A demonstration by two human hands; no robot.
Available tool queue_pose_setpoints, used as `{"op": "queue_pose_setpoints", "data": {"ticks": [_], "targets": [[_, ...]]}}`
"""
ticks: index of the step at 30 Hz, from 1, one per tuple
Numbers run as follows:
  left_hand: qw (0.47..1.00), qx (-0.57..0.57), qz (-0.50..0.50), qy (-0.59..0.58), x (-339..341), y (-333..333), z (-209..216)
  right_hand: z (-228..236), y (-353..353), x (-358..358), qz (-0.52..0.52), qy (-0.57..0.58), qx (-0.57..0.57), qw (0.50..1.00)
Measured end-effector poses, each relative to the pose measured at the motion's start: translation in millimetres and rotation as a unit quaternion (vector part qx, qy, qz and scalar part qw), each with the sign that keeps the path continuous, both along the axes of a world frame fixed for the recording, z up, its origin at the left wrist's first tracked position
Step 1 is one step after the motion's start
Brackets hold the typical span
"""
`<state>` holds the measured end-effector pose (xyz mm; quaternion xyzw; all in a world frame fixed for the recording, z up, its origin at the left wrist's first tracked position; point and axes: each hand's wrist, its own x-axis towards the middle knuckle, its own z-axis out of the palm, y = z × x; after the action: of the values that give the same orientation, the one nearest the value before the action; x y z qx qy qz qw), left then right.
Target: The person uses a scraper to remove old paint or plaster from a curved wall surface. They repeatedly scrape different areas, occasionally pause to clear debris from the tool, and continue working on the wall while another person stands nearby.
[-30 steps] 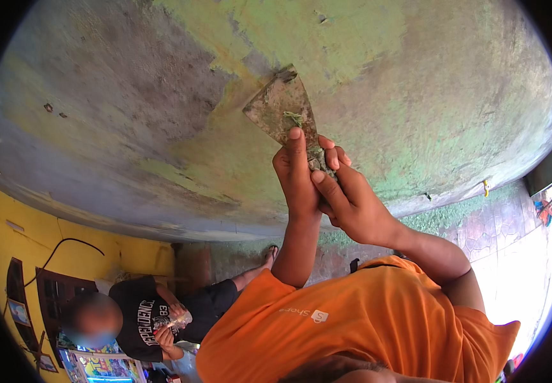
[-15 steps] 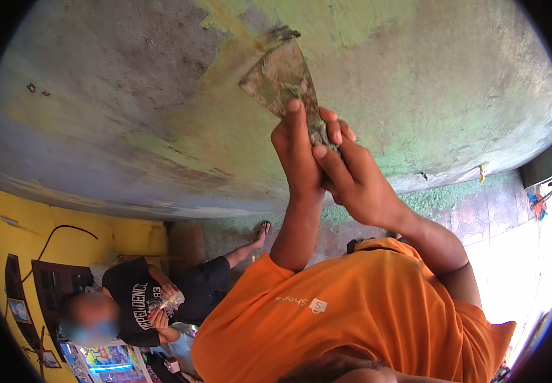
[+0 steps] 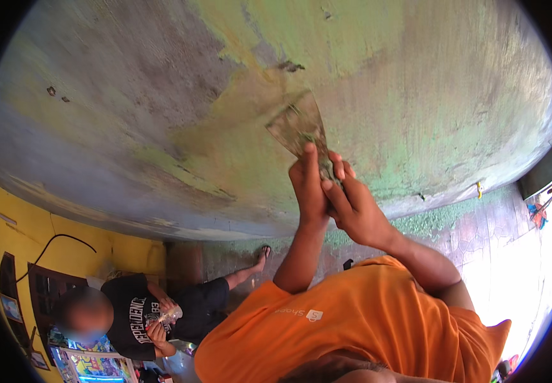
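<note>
Both of my hands hold a wide-bladed paint scraper (image 3: 297, 122) against or close to a wall (image 3: 403, 96) with patchy green paint. Its blade is smeared, and a small clump of green scrapings lies near its base. My left hand (image 3: 309, 188) is closed on the tool, its thumb pressed on the lower blade. Wrapped round the handle from the right is my right hand (image 3: 362, 214), with its thumb beside the left hand. Most of the handle is hidden by fingers. Above the blade, a dark chipped mark (image 3: 292, 66) shows on the wall.
Green flakes (image 3: 442, 220) litter the floor along the wall's foot. A person (image 3: 135, 313) in dark clothes is at the lower left, holding a clear bag, by a yellow wall (image 3: 116, 246). A yellow hook-like piece (image 3: 479, 189) is on the wall at right.
The scraper and both hands have moved down in the picture, and the blade now sits below the dark chipped mark it was touching. The view has shifted slightly too.
</note>
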<state>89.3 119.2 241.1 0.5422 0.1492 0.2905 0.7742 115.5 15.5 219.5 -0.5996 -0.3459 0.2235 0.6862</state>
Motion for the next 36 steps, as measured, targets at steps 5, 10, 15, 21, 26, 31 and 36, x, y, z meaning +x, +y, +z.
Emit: {"op": "queue_pose_setpoints", "data": {"ticks": [5, 10, 15, 21, 26, 31, 36], "targets": [[0.993, 0.053, 0.009, -0.104, 2, 6, 17, 12, 8, 4, 0.045, 0.034, 0.059, 0.997], [0.997, 0.043, -0.002, -0.059, -5, 5, 38, 30, 2, -9, 0.029, 0.044, 0.087, 0.995], [0.991, 0.084, -0.018, -0.107, -2, 9, 42, 37, 5, -3, 0.045, 0.082, 0.07, 0.993], [0.995, 0.059, -0.025, -0.08, 1, 13, 43, 43, 5, -4, 0.031, 0.068, 0.051, 0.996], [0.982, 0.097, -0.007, -0.16, 1, 11, 61, 60, 9, 6, 0.045, 0.046, 0.062, 0.996], [0.997, 0.038, 0.027, -0.06, -6, 5, 65, 66, 5, -1, 0.033, 0.034, 0.039, 0.998], [0.989, 0.099, -0.035, -0.104, -2, 14, 59, 59, 3, 0, 0.108, 0.163, 0.083, 0.977]]}}
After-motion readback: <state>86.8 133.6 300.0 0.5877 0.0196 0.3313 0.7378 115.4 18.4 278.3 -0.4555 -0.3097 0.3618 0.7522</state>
